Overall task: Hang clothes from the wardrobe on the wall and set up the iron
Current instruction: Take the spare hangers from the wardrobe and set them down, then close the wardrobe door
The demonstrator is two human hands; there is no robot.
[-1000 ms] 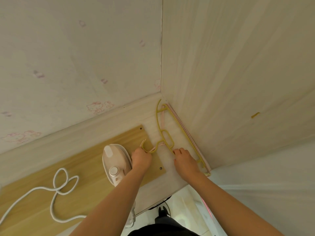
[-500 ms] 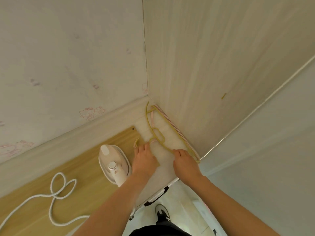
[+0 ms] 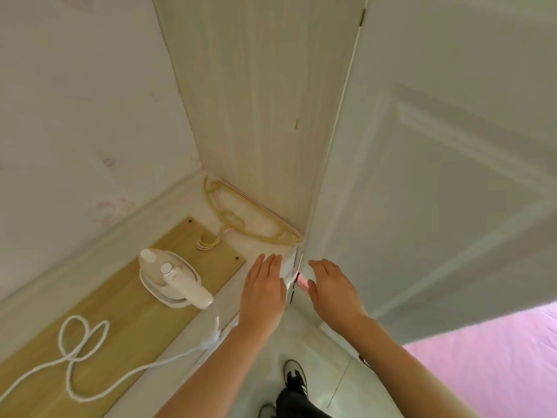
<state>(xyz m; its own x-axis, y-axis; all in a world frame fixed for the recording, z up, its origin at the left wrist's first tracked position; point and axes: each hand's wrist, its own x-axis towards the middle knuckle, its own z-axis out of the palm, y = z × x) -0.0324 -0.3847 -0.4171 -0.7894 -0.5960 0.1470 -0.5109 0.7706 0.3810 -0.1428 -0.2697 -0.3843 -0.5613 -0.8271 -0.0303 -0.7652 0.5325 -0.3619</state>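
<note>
Both hands are empty: the left hand [image 3: 265, 289] lies flat, fingers [image 3: 272, 260] spread, on the pale table [image 3: 256, 245] edge; the right hand [image 3: 331, 289], loosely open, nears the white wardrobe door [image 3: 437, 176]. Next, I judge, pull that door by its edge, steadily. The yellow-and-pink plastic hangers [image 3: 241, 221] lie just beyond the fingertips, the white iron [image 3: 173, 280] to their left. A second ago both hands touched the hangers; they have since withdrawn.

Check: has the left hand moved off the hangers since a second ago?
Yes. Left hand has pulled back from the hangers toward the shelf's front edge.
</note>
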